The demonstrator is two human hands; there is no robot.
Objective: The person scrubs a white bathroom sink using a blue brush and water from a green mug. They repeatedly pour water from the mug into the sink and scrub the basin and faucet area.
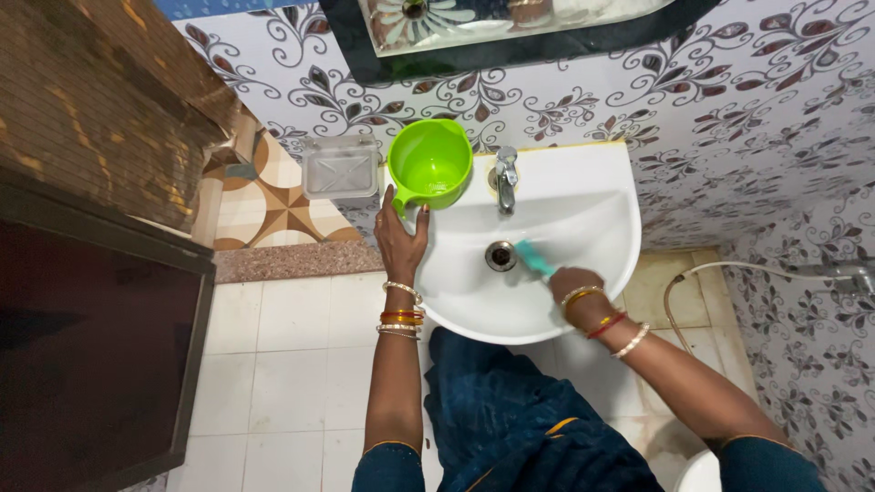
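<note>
My left hand (399, 235) grips the handle of a bright green plastic mug (429, 164) that stands on the left rim of a white wall-hung washbasin (583, 182). My right hand (567, 284) is inside the bowl and holds a teal scrub brush (535, 258), whose head lies against the bowl just right of the metal drain (500, 256). A chrome tap (505, 179) rises at the back of the basin between the mug and my right hand. Bangles ring both wrists.
A clear soap dish (339, 168) hangs on the patterned wall left of the mug. A dark-framed mirror (510, 32) is above the basin. A white hose (720, 273) runs along the wall at right. A dark door (91, 346) fills the left; pale floor tiles (273, 364) lie below.
</note>
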